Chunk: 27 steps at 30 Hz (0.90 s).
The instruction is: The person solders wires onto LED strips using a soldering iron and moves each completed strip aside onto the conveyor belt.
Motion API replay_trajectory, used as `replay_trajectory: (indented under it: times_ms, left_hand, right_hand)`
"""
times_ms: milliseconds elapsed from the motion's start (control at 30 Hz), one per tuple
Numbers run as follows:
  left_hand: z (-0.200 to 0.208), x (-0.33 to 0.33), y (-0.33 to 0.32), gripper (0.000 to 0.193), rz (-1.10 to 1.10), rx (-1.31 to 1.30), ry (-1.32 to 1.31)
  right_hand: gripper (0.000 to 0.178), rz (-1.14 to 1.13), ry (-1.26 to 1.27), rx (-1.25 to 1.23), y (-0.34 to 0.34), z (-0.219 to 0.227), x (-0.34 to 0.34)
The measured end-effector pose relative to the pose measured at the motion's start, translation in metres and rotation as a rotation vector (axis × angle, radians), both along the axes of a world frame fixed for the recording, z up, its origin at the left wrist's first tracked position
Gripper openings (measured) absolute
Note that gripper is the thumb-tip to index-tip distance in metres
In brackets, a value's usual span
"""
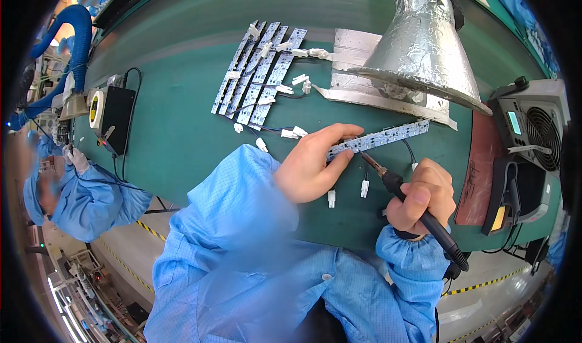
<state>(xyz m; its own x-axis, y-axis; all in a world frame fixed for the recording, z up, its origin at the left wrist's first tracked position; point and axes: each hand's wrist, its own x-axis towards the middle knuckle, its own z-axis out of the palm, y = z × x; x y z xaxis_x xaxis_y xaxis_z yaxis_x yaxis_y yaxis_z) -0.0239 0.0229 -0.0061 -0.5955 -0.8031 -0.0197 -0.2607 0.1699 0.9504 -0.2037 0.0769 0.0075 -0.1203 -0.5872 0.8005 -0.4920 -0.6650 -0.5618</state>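
Between the thumb and fingers of my left hand [316, 162] is the left end of a narrow LED circuit board strip [388, 138], which slants up to the right above the green mat. My right hand [424, 196] is closed round the black handle of a soldering iron [393, 182]. Its tip touches or nearly touches the strip's lower edge, close to my left thumb; contact is too small to tell. Dark wires with white plug connectors [364, 189] hang from the strip on the near side. Beyond my left hand, several similar strips [267, 70] lie side by side, with wires and white connectors.
A foil-covered fume hood [418, 40] stands at the back right over a pale board [351, 49]. A soldering station [527, 125] and an iron holder [503, 197] are at the right. A black-and-white device [112, 119] sits at the left, near a co-worker in blue [91, 191].
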Motion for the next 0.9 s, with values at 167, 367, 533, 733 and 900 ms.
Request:
replay_trajectory:
  times_ms: [167, 367, 533, 733, 900]
  left_hand:
    - [0.002, 0.001, 0.0, 0.037, -0.014, -0.022, -0.031]
    - [0.009, 0.002, -0.002, 0.04, -0.053, -0.113, -0.003]
    - [0.007, 0.002, -0.001, 0.04, -0.027, -0.098, -0.024]
    - [0.01, -0.003, 0.0, 0.04, -0.021, -0.085, -0.046]
    - [0.01, -0.001, 0.0, 0.039, -0.01, -0.081, -0.049]
  right_hand:
    - [0.023, -0.014, -0.081, -0.01, 0.002, 0.0, -0.007]
    - [0.031, -0.318, -0.282, 0.012, 0.003, -0.002, -0.043]
    - [0.031, -0.393, -0.316, 0.053, 0.001, -0.002, -0.037]
    - [0.031, -0.293, -0.261, 0.086, 0.0, -0.004, -0.039]
    - [0.032, -0.282, -0.254, 0.037, -0.006, -0.005, -0.035]
